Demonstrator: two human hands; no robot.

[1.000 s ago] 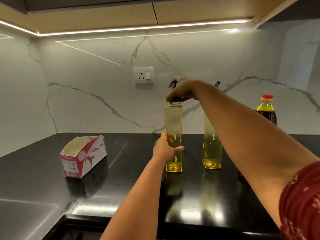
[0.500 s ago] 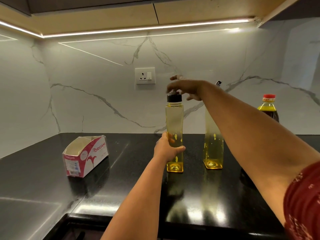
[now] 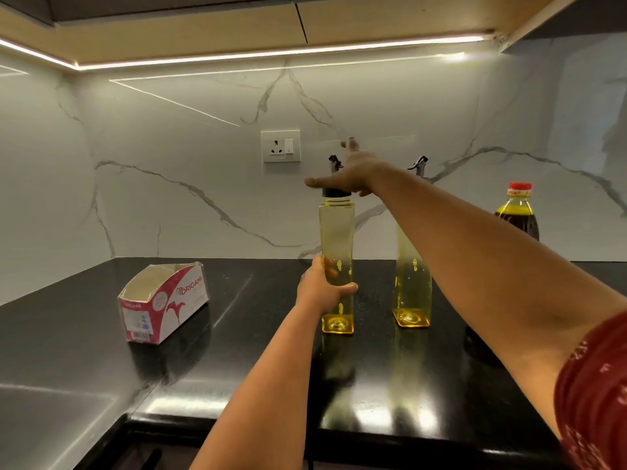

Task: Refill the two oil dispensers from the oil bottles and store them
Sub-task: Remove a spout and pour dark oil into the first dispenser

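Left oil dispenser: tall square clear bottle, nearly empty, a film of yellow oil at its base; stood upright on the black counter, centre. Left hand gripped its lower body, evidently to steady it. Right hand lay over the black spout cap, fingers spread and mostly straight, probably turning or lifting it; whether the cap was loose could not be told. Second dispenser: just right, capped, equally low. Dark oil bottle, red cap: far right, partly behind the arm. Open carton: left, well apart.
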